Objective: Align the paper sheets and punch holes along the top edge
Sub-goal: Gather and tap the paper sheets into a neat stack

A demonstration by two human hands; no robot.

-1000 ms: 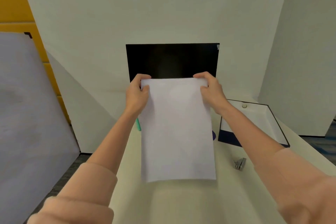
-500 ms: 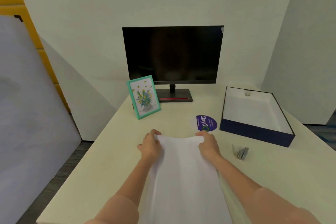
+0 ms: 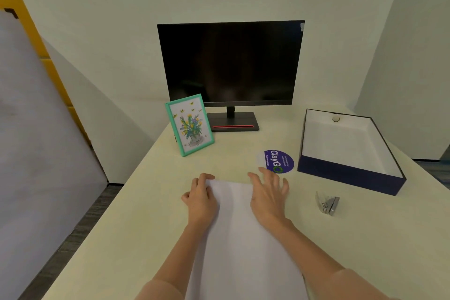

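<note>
A stack of white paper sheets (image 3: 239, 238) lies flat on the cream desk (image 3: 136, 214), its top edge pointing away from me. My left hand (image 3: 201, 198) rests at the top left corner, fingers curled on the edge of the sheets. My right hand (image 3: 269, 193) lies flat over the top right corner with its fingers spread. A small silver metal hole punch (image 3: 327, 203) sits on the desk to the right of the sheets, apart from both hands.
A dark monitor (image 3: 230, 63) stands at the back. A teal picture frame (image 3: 189, 124) leans at its left. A purple round sticker (image 3: 278, 161) lies just beyond my right hand. An open navy box (image 3: 350, 175) sits at the right.
The sheets were held upright in both hands a second ago; they now lie flat on the desk. My right hand has opened and spread over the corner.
</note>
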